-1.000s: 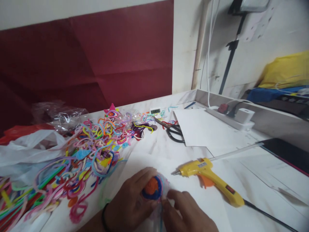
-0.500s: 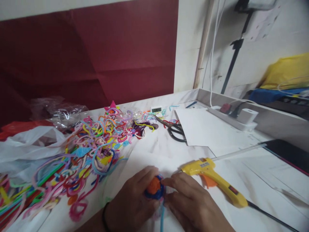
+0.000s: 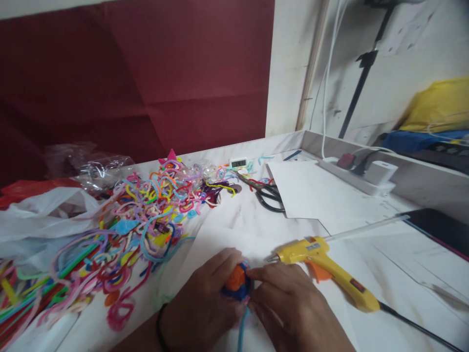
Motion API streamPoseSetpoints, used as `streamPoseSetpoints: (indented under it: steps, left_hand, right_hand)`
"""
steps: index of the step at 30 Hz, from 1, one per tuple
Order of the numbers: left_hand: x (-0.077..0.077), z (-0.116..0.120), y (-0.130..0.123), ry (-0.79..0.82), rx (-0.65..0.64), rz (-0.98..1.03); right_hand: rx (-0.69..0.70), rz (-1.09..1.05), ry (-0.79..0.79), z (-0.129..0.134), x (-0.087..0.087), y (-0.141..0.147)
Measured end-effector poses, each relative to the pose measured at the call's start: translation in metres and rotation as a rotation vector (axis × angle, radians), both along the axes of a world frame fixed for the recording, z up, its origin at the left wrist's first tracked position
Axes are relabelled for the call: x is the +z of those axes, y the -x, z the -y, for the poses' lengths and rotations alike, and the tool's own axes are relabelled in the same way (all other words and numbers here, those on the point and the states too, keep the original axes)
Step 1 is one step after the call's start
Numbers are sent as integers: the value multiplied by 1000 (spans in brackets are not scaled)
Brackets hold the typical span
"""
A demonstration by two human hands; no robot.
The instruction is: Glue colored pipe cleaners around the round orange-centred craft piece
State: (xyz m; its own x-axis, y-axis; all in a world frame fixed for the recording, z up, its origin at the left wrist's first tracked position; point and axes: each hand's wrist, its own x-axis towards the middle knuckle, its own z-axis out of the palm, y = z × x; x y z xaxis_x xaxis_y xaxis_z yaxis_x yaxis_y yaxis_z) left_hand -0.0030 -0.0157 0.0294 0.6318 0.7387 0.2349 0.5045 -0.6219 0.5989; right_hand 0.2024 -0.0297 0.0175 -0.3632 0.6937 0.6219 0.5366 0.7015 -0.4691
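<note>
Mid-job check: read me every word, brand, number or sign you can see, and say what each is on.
Nothing reads clearly.
Small digital display: digits, too small and blurred.
Yellow glue gun: label on its body, too blurred.
Dark item at far right: pale marks, too blurred to tell if they are text.
Orange-and-blue piece at the hands: no text visible.

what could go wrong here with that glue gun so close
The right hand sits close to the glue gun's metal nozzle; if that is hot, which the picture can't show, it might burn a knuckle. The light blue strand below the orange-and-blue piece could snag on a finger, perhaps tugging the piece askew in the left hand.
</note>
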Motion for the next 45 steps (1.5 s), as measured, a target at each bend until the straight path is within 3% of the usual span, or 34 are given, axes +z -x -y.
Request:
streamPoseSetpoints:
  steps: [7,14,20,29,34,42,45]
  left_hand:
    - [-6,2,-3,-48,48,-6]
    - [-6,3,-12,-55,158,-67]
    - [-12,3,-8,-148,124,-37]
    - [-1,2,-10,-116,99,-9]
    - [2,2,-16,-72,161,-22]
    - [3,-1,-19,-338,105,-75]
    - [-2,-1,-18,-351,134,-81]
  right_hand:
    - [1,-30,-17,0,-2,1]
    - [-8,-208,-22,-5,-13,8]
    - [106,-59,56,-7,-6,-6]
    - [38,-118,-58,-7,-3,-4]
    - [86,-58,19,-8,-5,-7]
    - [108,-96,-31,-15,7,-10]
    - [85,-77,-31,-16,7,-10]
